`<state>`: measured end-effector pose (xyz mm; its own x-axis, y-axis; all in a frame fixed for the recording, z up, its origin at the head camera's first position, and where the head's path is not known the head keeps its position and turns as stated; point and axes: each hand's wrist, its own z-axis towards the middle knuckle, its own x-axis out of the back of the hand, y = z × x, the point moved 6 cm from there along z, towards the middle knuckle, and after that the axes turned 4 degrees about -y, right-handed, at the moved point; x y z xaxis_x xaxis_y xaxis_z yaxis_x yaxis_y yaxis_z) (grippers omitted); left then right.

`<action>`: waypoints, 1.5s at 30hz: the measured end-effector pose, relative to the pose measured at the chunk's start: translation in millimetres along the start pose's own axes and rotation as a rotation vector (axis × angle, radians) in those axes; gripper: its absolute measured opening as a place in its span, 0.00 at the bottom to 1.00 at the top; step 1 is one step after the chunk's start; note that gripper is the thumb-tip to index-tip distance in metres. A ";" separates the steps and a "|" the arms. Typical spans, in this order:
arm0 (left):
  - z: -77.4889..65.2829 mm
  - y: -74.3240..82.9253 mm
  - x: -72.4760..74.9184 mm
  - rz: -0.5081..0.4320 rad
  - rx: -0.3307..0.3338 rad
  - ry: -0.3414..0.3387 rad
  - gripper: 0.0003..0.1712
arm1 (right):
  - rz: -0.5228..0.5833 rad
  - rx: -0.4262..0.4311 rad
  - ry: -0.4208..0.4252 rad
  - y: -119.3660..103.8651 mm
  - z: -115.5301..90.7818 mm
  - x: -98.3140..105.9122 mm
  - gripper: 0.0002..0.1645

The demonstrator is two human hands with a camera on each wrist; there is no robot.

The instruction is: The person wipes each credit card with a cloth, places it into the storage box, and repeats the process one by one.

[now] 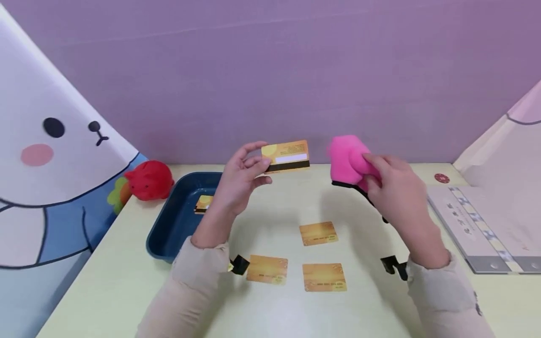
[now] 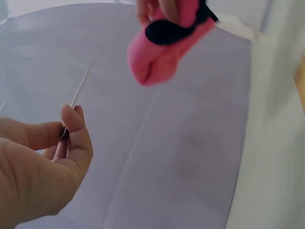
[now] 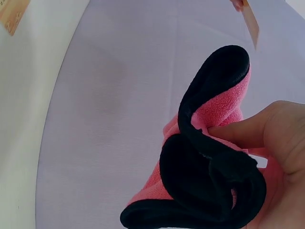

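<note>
My left hand [image 1: 242, 180] pinches a gold card [image 1: 285, 157] between thumb and fingers, its dark stripe and white strip facing me. In the left wrist view that card [image 2: 84, 83] appears edge-on. A bunched pink cloth [image 1: 347, 160] with black edging hangs in my right hand [image 1: 399, 197], gripped between thumb and fingers. The right wrist view shows the folds of the cloth [image 3: 224, 109] and its black border. Card and cloth are apart, both raised above the table. Below them, three gold cards lie flat: one card [image 1: 319, 233] farther back, two cards [image 1: 267, 270] [image 1: 324, 277] nearer me.
A dark blue tray [image 1: 162, 234] at the left holds some gold cards [image 1: 204, 204], partly hidden by my left arm. Behind it sits a red pig figure [image 1: 150, 180]. At the right lie a flat white box [image 1: 486, 230] and a red chip [image 1: 442, 178]. A purple cloth backdrop [image 1: 296, 84] rises behind.
</note>
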<state>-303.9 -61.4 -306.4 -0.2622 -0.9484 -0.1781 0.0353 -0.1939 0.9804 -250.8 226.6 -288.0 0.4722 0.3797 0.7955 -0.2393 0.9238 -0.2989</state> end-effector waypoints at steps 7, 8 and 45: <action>11.2 22.3 49.2 0.404 0.094 -0.007 0.24 | 0.003 -0.038 0.018 13.9 -3.8 14.1 0.24; 12.0 25.1 61.2 0.459 0.120 0.008 0.25 | 0.002 -0.037 0.022 14.8 -4.0 15.2 0.24; -14.2 27.1 84.6 1.151 0.390 -0.190 0.29 | 0.076 0.017 0.061 -0.6 -6.3 20.0 0.23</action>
<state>-311.4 -150.5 -296.1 -0.4057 -0.4590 0.7904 0.0565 0.8505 0.5229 -235.9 234.0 -275.2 0.5027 0.4515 0.7372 -0.2904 0.8914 -0.3479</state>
